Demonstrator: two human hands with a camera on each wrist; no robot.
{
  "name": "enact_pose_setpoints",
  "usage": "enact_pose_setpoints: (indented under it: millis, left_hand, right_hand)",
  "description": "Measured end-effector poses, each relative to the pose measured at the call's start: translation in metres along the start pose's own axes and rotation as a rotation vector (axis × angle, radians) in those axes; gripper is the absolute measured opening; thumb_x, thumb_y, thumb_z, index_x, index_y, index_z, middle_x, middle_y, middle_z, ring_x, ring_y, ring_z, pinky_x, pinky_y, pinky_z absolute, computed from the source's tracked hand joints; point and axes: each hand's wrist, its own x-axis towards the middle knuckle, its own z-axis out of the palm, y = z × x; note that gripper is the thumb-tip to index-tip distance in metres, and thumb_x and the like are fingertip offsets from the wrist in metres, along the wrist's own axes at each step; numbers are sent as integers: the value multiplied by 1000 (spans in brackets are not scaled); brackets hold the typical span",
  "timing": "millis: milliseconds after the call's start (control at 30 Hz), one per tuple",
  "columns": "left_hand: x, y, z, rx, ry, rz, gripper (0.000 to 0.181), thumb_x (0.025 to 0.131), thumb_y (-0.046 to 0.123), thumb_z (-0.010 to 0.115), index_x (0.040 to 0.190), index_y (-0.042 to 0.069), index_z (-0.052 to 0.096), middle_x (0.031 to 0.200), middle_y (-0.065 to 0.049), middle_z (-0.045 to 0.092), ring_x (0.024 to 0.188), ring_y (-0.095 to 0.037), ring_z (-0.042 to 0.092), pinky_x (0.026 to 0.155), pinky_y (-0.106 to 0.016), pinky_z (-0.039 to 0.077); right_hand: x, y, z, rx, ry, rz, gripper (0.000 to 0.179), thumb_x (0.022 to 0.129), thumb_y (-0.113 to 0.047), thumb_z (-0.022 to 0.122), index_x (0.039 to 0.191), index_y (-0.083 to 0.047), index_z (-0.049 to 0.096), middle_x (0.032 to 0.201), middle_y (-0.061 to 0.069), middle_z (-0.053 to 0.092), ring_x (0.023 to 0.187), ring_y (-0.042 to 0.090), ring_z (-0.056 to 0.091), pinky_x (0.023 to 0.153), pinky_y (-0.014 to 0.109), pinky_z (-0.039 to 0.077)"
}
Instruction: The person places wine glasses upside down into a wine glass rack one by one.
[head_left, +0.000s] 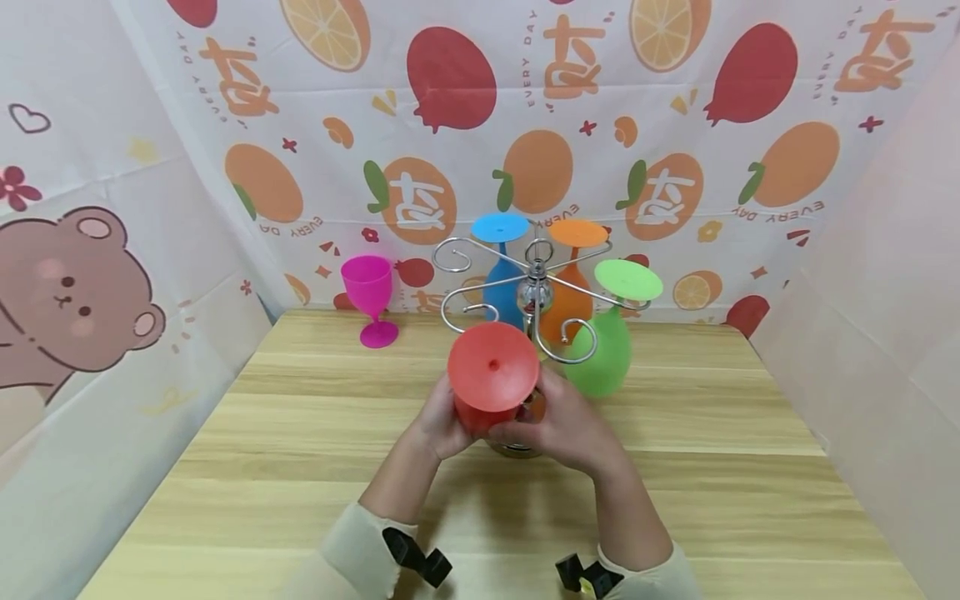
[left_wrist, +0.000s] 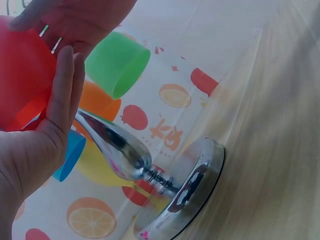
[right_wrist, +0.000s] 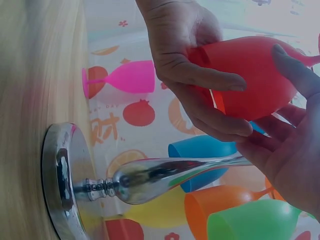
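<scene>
A red plastic goblet (head_left: 492, 367) is upside down, its foot uppermost, in front of a chrome goblet rack (head_left: 536, 296). My left hand (head_left: 441, 423) holds its bowl from the left, with fingers along the rim in the right wrist view. From the other side my right hand (head_left: 576, 425) grips the bowl, thumb on the red wall (right_wrist: 250, 75). The goblet's foot overlaps the end of a curled rack arm in the head view. Blue (head_left: 501, 227), orange (head_left: 578, 233) and green (head_left: 628, 280) goblets hang foot-up from other arms.
Upright at the table's back left stands a magenta goblet (head_left: 367, 287). A yellow goblet (right_wrist: 160, 209) shows behind the rack's stem in the wrist views. The rack's round chrome base (left_wrist: 210, 165) rests on the wooden table (head_left: 300, 467). Printed cloth (head_left: 465, 158) closes off the back.
</scene>
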Motion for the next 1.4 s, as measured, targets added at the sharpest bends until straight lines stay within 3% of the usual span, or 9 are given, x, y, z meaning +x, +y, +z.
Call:
enact_pose_setpoints:
  millis: [233, 433, 667, 767, 867, 1000, 1133, 1267, 1400]
  left_hand:
    - [-1, -1, 2, 58, 34, -12, 42, 102, 56, 29, 114, 33, 62, 111, 6, 62, 101, -13, 56, 80, -29, 52]
    - [-5, 3, 2, 92, 41, -36, 40, 101, 57, 33, 117, 34, 60, 115, 5, 60, 106, -16, 54, 83, -31, 51]
    - [-7, 10, -1, 243, 60, -21, 37, 98, 62, 40, 114, 35, 61, 112, 8, 60, 104, -14, 56, 85, -32, 51]
    - [-8, 15, 0, 294, 57, 13, 32, 101, 54, 40, 113, 34, 62, 109, 10, 63, 104, -11, 58, 89, -32, 50]
    - [-11, 22, 2, 326, 63, 54, 29, 105, 40, 38, 107, 28, 65, 98, 10, 67, 94, -8, 62, 85, -29, 52]
    - [-18, 33, 3, 379, 4, 123, 30, 106, 30, 36, 112, 23, 65, 101, 8, 67, 95, -8, 63, 84, -27, 55]
    - [-24, 42, 3, 452, -105, 195, 33, 105, 28, 39, 132, 18, 55, 124, 2, 60, 117, -17, 56, 95, -35, 53]
    - [-29, 48, 2, 519, -159, 219, 46, 98, 30, 56, 141, 13, 45, 136, -6, 52, 127, -24, 50, 96, -39, 53]
    - [-32, 50, 4, 564, -167, 230, 63, 89, 29, 72, 143, 12, 42, 140, -12, 49, 129, -29, 48, 92, -42, 55]
  right_hand:
    - [0, 1, -1, 18, -10, -19, 86, 74, -28, 87, 145, -36, 39, 141, -15, 48, 132, 11, 44, 95, 33, 53]
    - [-1, 1, 0, 12, -4, -38, 84, 75, -29, 86, 146, -34, 40, 140, -13, 49, 130, 12, 45, 94, 36, 54]
    - [0, 0, -1, 14, -16, -86, 86, 78, -29, 84, 149, -33, 36, 145, -11, 46, 133, 11, 43, 99, 35, 52]
    - [0, -1, -1, 29, -20, -82, 86, 79, -28, 83, 150, -34, 35, 146, -11, 44, 134, 12, 44, 99, 33, 52]
    - [-1, -2, -2, 45, -22, -67, 86, 79, -27, 83, 149, -35, 35, 143, -12, 46, 131, 13, 49, 97, 32, 52]
    - [-3, -4, -4, 35, -17, -42, 81, 79, -28, 83, 148, -33, 39, 138, -10, 51, 125, 14, 52, 95, 31, 54]
    - [-5, -5, -5, 16, -7, -8, 77, 79, -30, 83, 146, -27, 44, 134, -6, 54, 121, 16, 55, 92, 31, 55]
    - [-6, -6, -6, 13, 6, 36, 78, 77, -34, 84, 144, -25, 45, 134, -7, 54, 117, 17, 56, 88, 31, 56]
    - [-6, -6, -6, 18, 11, 68, 79, 76, -38, 85, 142, -24, 45, 132, -8, 55, 114, 17, 56, 84, 32, 57]
